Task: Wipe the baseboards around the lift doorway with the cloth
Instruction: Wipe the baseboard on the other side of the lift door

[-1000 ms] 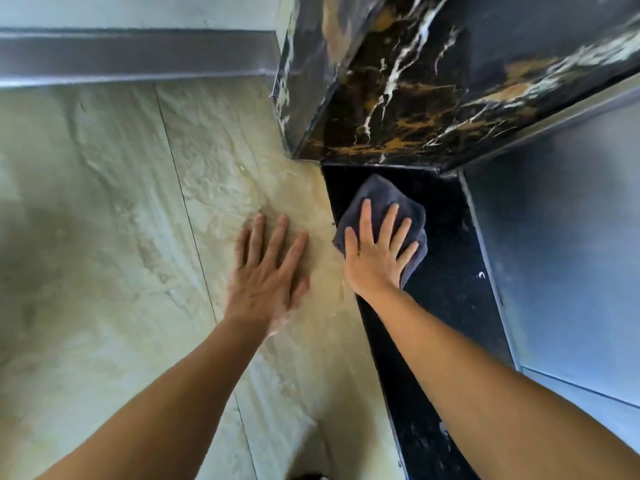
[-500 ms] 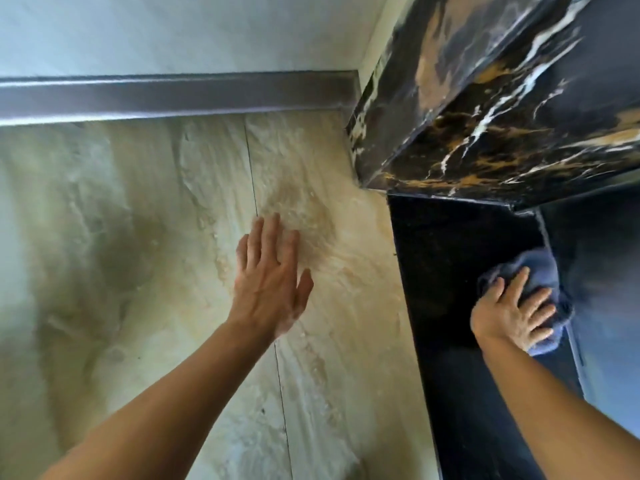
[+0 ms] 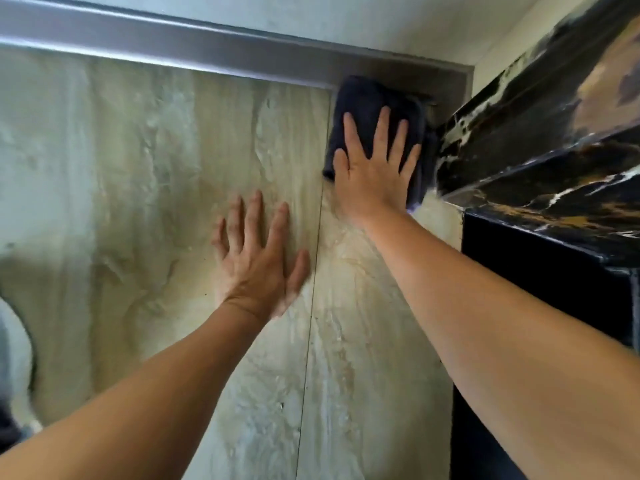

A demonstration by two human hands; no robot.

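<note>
Cloth at baseboard corner.
My right hand (image 3: 375, 169), fingers spread wide, presses the folded cloth (image 3: 367, 109), long axis 12-to-6, against the baseboard (image 3: 173, 46); my left hand (image 3: 259, 261) lies flat, at 7 o'clock of it.

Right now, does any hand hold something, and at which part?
The right hand presses the dark cloth flat with spread fingers on its middle, at the grey baseboard corner. The left hand holds nothing; it rests on the floor.
</note>
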